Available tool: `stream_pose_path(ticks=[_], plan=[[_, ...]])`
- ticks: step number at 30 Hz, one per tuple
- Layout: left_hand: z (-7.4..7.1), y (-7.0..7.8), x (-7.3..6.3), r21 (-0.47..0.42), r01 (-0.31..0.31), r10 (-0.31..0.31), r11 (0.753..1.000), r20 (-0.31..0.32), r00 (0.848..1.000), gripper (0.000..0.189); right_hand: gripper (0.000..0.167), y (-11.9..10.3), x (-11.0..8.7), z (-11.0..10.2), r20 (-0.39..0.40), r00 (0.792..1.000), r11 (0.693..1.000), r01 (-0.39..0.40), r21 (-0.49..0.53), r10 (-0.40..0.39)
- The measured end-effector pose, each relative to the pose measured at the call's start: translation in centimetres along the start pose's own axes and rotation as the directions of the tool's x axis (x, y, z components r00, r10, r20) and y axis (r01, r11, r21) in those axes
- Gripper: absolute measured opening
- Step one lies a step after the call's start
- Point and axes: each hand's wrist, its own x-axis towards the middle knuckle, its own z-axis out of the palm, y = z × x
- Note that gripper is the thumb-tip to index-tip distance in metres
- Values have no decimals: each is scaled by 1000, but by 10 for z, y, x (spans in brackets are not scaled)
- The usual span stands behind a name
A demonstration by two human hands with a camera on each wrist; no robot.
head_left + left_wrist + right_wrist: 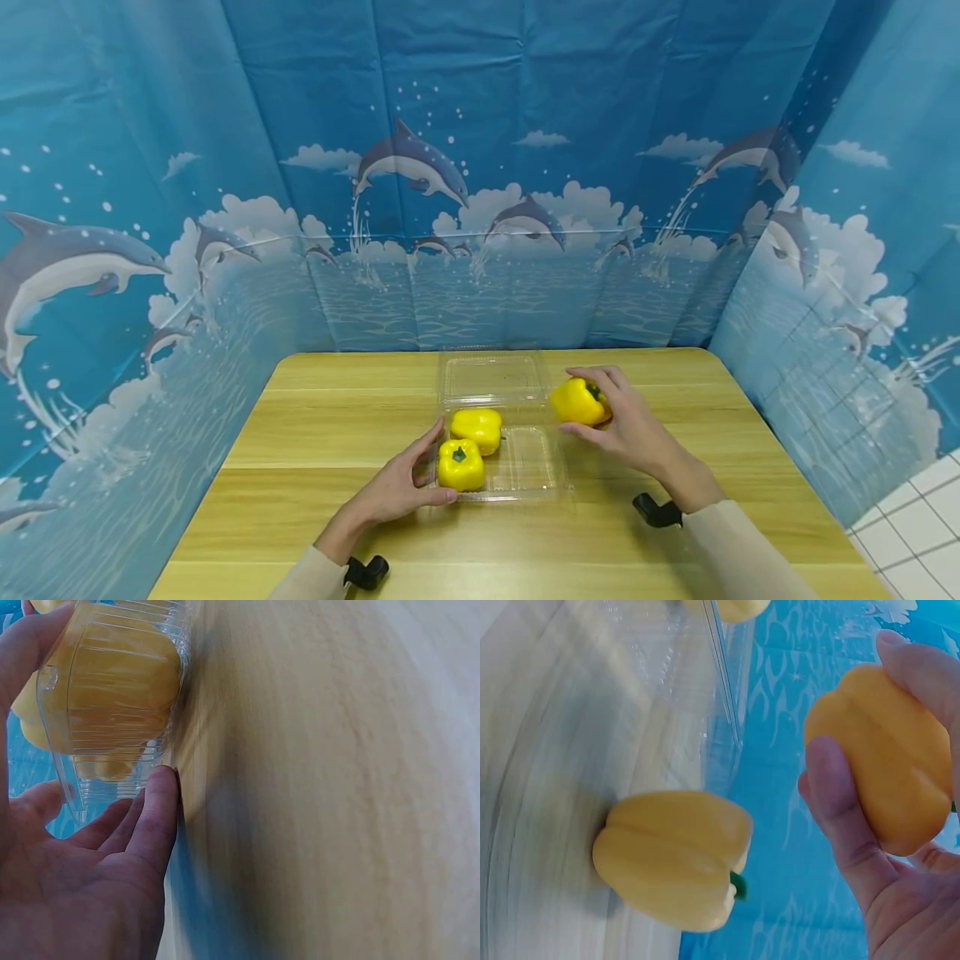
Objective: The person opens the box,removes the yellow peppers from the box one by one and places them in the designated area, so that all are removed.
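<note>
the right hand [633,427] pinches one smooth, lobed yellow pepper [574,402] between thumb and fingers, raised beside one clear, ribbed plastic box [528,460]. the left hand [393,490] has its fingers spread at the box's side. two more glossy peppers [462,468] sit in it; a fourth pepper [671,851] lies on the wood-grained tabletop [315,467]. one creased, dolphin-printed curtain [600,92] hangs behind.

Container [528,467] sat on table [300,483], lid [495,379] behind it. Front pepper [461,468] and rear pepper [476,427] lay in container's left half, rear one slightly right. Left hand [393,489] was at container's left side. Held pepper [576,402] was in right hand [637,427], right of container; loose pepper [671,859] apparently on table beneath.
</note>
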Motion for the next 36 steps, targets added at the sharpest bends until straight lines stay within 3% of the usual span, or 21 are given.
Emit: stream_pose_path(ticks=[9,23,36], plan=[[0,0,0,-5,3,-3,1000,8,1000,115,86,10,-4,-17,-2,997,997,-74,4,74],[0,0,1,10,-1,1,1000,11,1000,114,88,38,-17,-48,-110,990,993,-99,-70,91],[1,1,1,15,0,0,1000,5,1000,114,94,63,-28,-58,-90,980,977,-186,-105,177]])
